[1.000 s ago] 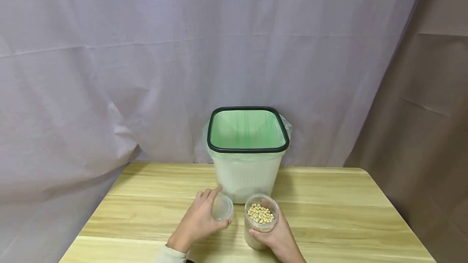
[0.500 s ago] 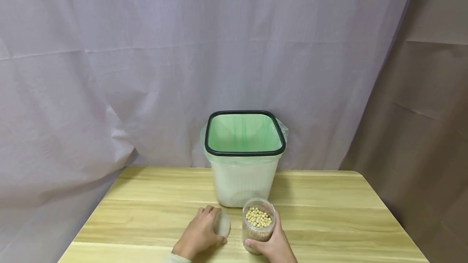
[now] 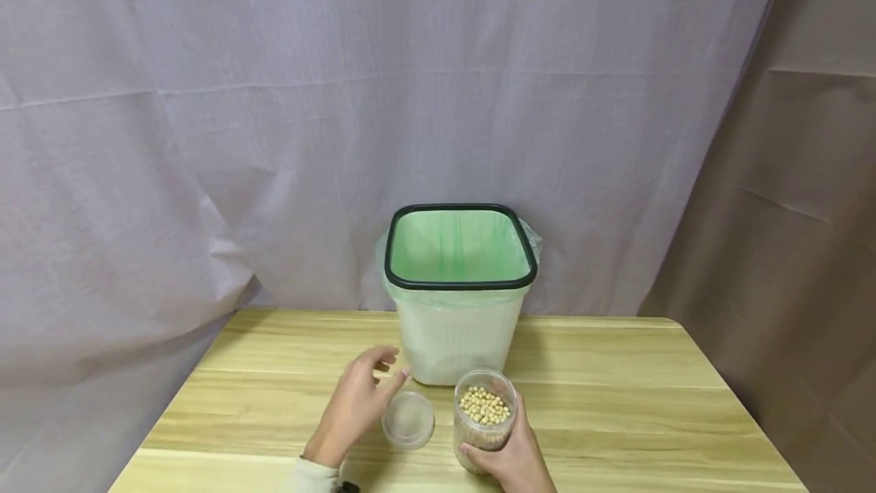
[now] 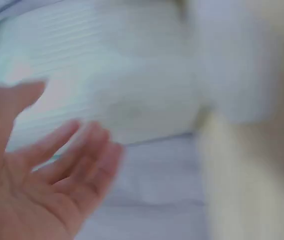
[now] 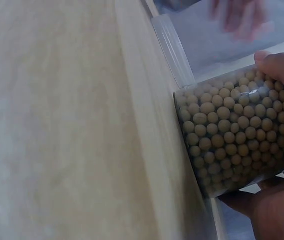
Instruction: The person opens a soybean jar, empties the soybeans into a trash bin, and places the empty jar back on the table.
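- Right grip [image 3: 509, 453] is wrapped round the clear jar of soybeans [image 3: 484, 415], thumb and fingers curled about the lower wall; the jar stands upright on the counter [image 3: 616, 402], mouth uncovered, just in front of the bin [image 3: 460, 303].
- In the right wrist view the beans [image 5: 231, 135] fill the jar nearly to the top, so a firm, low hold and a level lift look wise to me.
- Left grip [image 3: 356, 405] is spread and holds nothing, hovering just left of the jar.
- The clear lid [image 3: 407, 420] lies flat on the counter beside the jar, at the left fingertips' side, apart from them.
- The bin's green-lined mouth [image 3: 460, 246] sits behind and above the jar; a slow tilt over its black rim seems safest.
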